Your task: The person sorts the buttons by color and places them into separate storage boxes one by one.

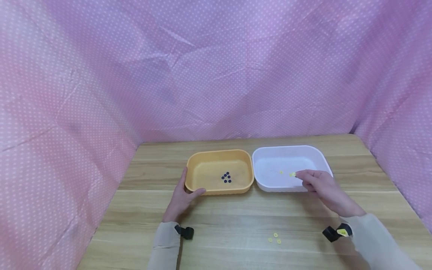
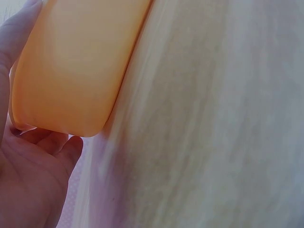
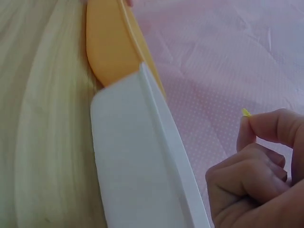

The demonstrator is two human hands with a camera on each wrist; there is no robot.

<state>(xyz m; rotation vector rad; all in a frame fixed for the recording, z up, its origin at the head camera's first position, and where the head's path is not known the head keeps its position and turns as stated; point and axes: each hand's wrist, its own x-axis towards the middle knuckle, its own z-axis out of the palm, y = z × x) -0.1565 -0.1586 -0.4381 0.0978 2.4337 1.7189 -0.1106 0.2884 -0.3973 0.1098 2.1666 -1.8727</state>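
Observation:
My left hand [image 1: 180, 198] holds the near left corner of an orange tray [image 1: 219, 191], thumb at the front rim and fingers along the end wall. Several small dark blue buttons [image 1: 225, 175] lie on that tray's floor. Over the white tray [image 1: 270, 186], my right hand [image 1: 322, 187] pinches a small yellow button [image 3: 246, 112] between thumb and index finger, the other fingers curled in. Beneath, another yellow button [image 1: 281, 172] rests on the white tray's floor. Part of the white tray's near right side is hidden by my right hand.
Three yellow buttons [image 1: 275, 235] lie on the wooden table [image 1: 229, 225] in front of the trays. The two trays stand side by side, rims close together. Pink dotted cloth [image 1: 216, 75] hangs behind the table and at both sides.

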